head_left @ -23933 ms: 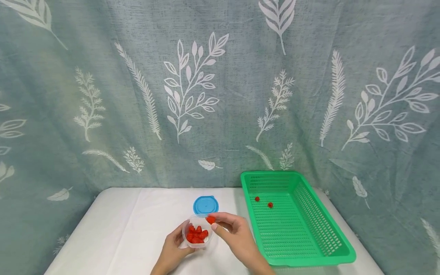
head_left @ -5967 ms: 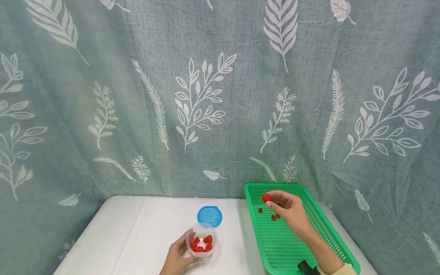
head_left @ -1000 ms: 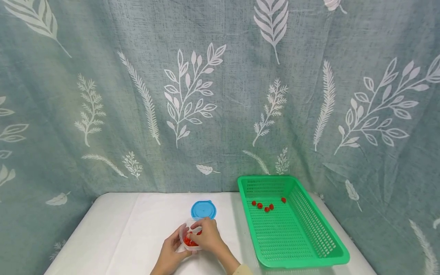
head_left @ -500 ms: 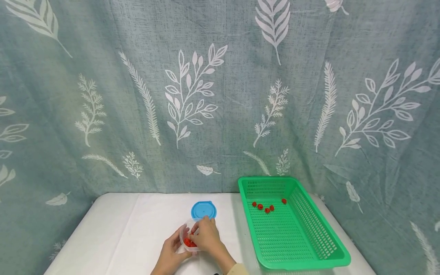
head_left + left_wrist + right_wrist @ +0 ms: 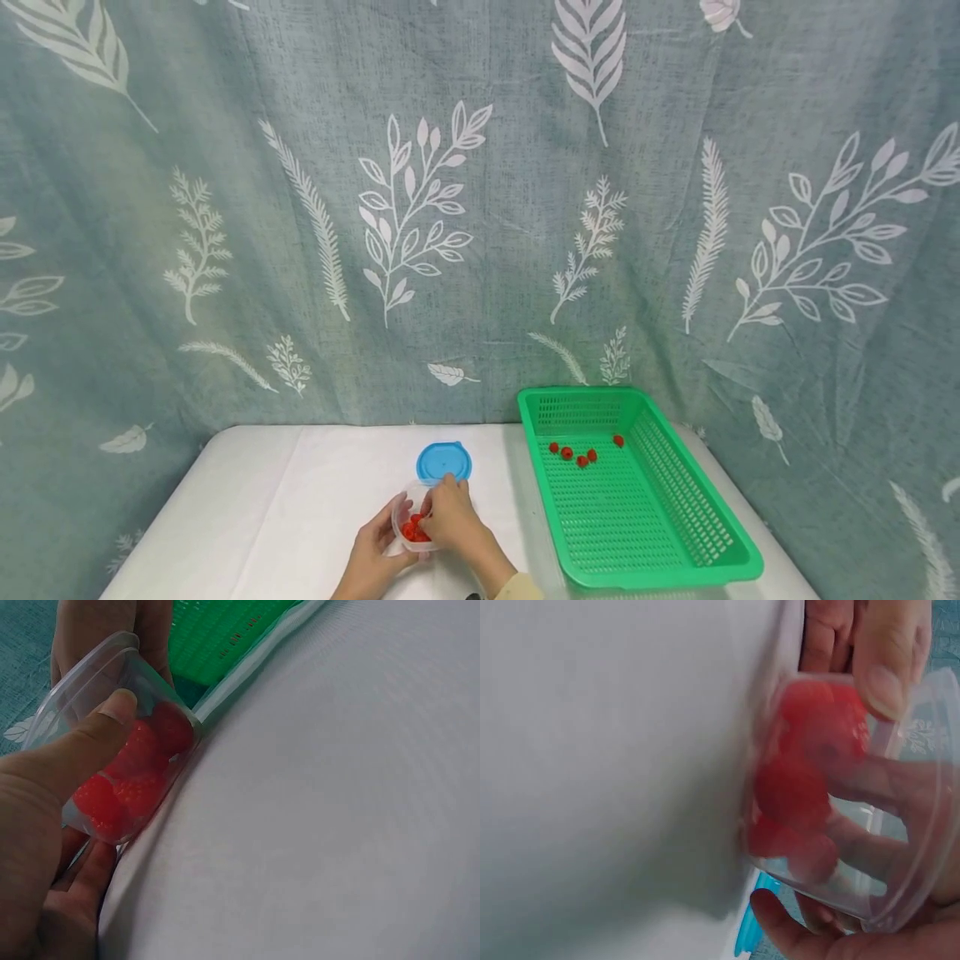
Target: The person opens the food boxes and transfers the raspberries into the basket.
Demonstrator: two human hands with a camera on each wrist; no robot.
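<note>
A clear plastic tub (image 5: 422, 484), tilted slightly, holds several red raspberries (image 5: 412, 531). My left hand (image 5: 371, 552) grips it from the left; in the left wrist view the thumb presses its side and other fingers support it underneath. From the right, my right hand (image 5: 453, 514) reaches over the rim into the tub. In the right wrist view two of its fingers (image 5: 866, 844) are inside, close against the raspberries (image 5: 791, 791), while another fingertip stays outside the wall. I cannot tell whether these fingers pinch a raspberry.
Right of the tub stands a green slotted basket (image 5: 660, 577) with several loose raspberries (image 5: 582, 461) toward its far end. A blue lid (image 5: 444, 461) lies just behind the tub. White cloth (image 5: 300, 500) covers the table, and a patterned curtain (image 5: 450, 208) hangs behind.
Compared with 6 seconds ago, my right hand has moved from over the basket into the tub, and more raspberries lie in the basket. Over the last second its fingers shift slightly among the raspberries.
</note>
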